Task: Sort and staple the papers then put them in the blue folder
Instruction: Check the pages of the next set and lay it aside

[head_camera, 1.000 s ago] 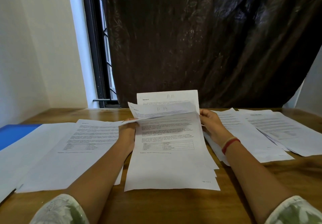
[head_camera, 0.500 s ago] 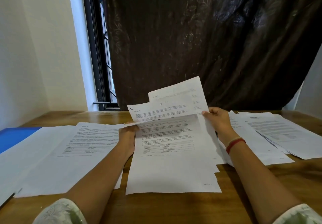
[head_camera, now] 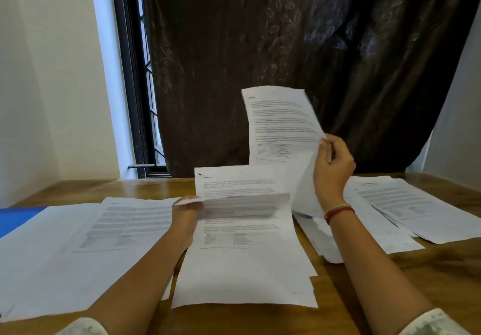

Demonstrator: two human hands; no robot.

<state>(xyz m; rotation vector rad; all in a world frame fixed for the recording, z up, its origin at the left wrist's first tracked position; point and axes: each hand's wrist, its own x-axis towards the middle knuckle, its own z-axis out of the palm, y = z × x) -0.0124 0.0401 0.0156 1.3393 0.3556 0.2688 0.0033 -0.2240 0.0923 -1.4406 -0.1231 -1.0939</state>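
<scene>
Paper sheet [head_camera: 281,126] raised, pinched by right hand [head_camera: 334,164] | left hand [head_camera: 186,216] grips centre stack [head_camera: 244,261]

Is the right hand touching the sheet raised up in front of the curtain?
Touching. The head view shows the right hand pinching the raised sheet at its right edge.

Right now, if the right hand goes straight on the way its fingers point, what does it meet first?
Probably the dark curtain. The right hand points up and away from the person, pinching the lifted sheet at its edge. Nothing else shows in that line, though depth to the curtain is unclear.
</scene>
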